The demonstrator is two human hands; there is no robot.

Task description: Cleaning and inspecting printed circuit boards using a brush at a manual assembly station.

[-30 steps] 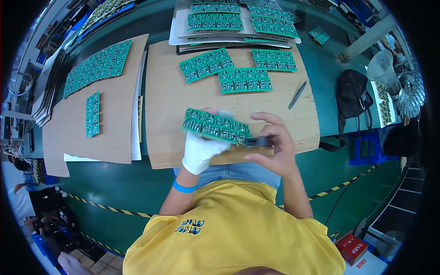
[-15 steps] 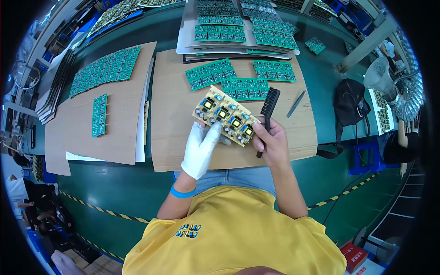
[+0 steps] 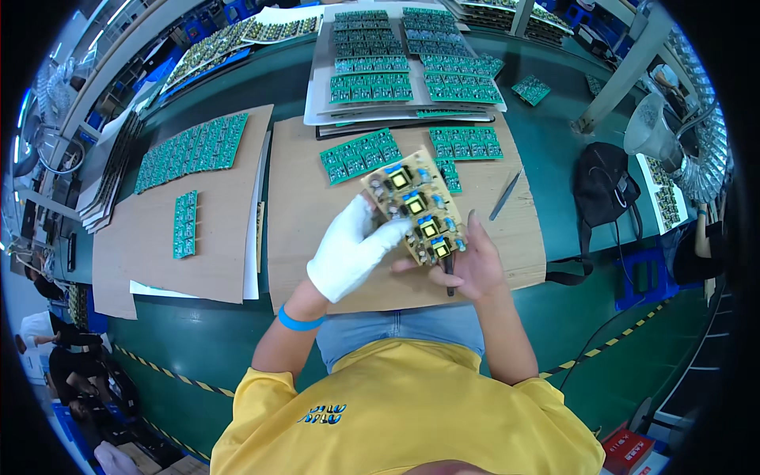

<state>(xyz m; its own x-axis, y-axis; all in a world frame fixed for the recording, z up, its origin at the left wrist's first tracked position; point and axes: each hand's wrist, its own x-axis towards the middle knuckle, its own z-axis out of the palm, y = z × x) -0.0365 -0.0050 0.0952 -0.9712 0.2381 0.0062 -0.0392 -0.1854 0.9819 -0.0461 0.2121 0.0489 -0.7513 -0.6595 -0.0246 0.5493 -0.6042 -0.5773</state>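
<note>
On the left, one narrow green panel (image 3: 184,225) lies lengthwise on flat brown cardboard (image 3: 222,253), below a tight block of green panels (image 3: 192,154). The left hand (image 3: 348,252), in a white glove, angles up and inward, its thumb across the component side of a tan circuit board (image 3: 427,207) and its fingers going behind the left edge, a closed pinch. The board is rectangular, tilted and raised above a second cardboard sheet (image 3: 293,229), its face bumpy with four yellow-topped square blocks in a row. Beyond it lie three green panels (image 3: 361,157), one partly covered. The bare right hand (image 3: 479,269) has its thumb upright beside the board's right edge, fingers curled closed around a slim black handle (image 3: 450,273). Farther right lie one pair of thin metal tweezers (image 3: 505,195) and one soft black bag (image 3: 606,186)
</note>
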